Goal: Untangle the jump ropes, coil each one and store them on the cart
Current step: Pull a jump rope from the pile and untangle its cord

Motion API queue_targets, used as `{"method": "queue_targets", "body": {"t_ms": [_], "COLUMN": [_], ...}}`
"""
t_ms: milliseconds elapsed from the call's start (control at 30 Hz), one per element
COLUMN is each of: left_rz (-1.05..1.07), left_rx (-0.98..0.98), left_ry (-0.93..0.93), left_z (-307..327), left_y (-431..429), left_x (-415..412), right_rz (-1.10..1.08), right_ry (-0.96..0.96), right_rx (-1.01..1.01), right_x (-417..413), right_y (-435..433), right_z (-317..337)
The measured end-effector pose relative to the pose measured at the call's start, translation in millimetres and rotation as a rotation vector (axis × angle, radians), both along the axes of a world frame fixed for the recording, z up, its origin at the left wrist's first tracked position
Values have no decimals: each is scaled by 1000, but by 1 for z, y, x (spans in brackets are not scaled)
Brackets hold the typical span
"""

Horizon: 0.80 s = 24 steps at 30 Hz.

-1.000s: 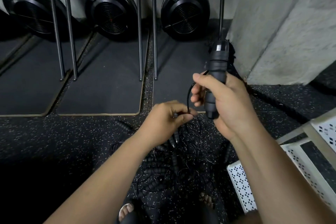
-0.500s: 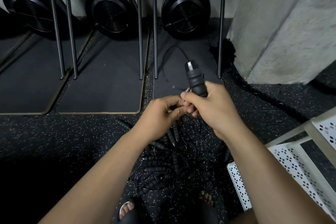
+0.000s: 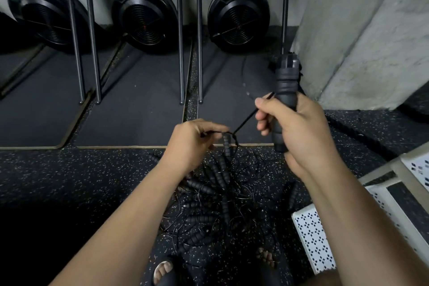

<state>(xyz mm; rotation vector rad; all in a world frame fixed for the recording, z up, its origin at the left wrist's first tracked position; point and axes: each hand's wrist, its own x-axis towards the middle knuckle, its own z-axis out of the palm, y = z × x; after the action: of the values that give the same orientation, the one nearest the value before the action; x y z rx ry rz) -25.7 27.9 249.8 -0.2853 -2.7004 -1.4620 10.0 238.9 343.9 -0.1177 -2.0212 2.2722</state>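
A tangled heap of black jump ropes (image 3: pixel 216 204) with ribbed handles and thin cords lies on the speckled floor between my feet. My right hand (image 3: pixel 294 130) is shut on upright black jump rope handles (image 3: pixel 286 81), which rise above my fist. A taut thin cord (image 3: pixel 248 118) runs from that hand down-left to my left hand (image 3: pixel 192 141), which pinches the cord just above the heap. Another handle (image 3: pixel 227 144) dangles below my left fingers. The white perforated cart (image 3: pixel 313 239) stands at the lower right.
Three black fan-wheel machines (image 3: pixel 239 16) stand against the back wall on dark mats (image 3: pixel 130 100), with upright metal bars (image 3: pixel 181 30) in front. A concrete pillar (image 3: pixel 362 30) rises at the right. My sandalled feet (image 3: pixel 162 271) flank the heap.
My right hand has lifted up and to the right with the handles, pulling the cord tight, while my left hand stayed low over the heap.
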Motion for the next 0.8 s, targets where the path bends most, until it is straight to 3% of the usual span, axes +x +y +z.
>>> {"method": "queue_targets", "body": {"t_ms": [233, 300, 467, 533, 700, 800], "left_rz": [194, 180, -43, -115, -27, -8], "left_rx": [-323, -268, 164, 219, -1, -150], "left_ry": [-40, -6, -160, -138, 76, 56], "left_z": [-9, 0, 24, 23, 9, 1], "left_y": [-15, -6, 31, 41, 43, 41], "left_x": [-5, 0, 25, 32, 29, 26], "right_rz": [32, 43, 51, 58, 176, 250], "right_ry": [21, 8, -41, -66, -108, -94], "right_rx": [-78, -72, -50, -61, -52, -76], "right_x": [4, 3, 1, 1, 8, 14], "right_y": [1, -2, -10, -12, -24, -31], "right_z": [11, 9, -1, -2, -3, 1]}}
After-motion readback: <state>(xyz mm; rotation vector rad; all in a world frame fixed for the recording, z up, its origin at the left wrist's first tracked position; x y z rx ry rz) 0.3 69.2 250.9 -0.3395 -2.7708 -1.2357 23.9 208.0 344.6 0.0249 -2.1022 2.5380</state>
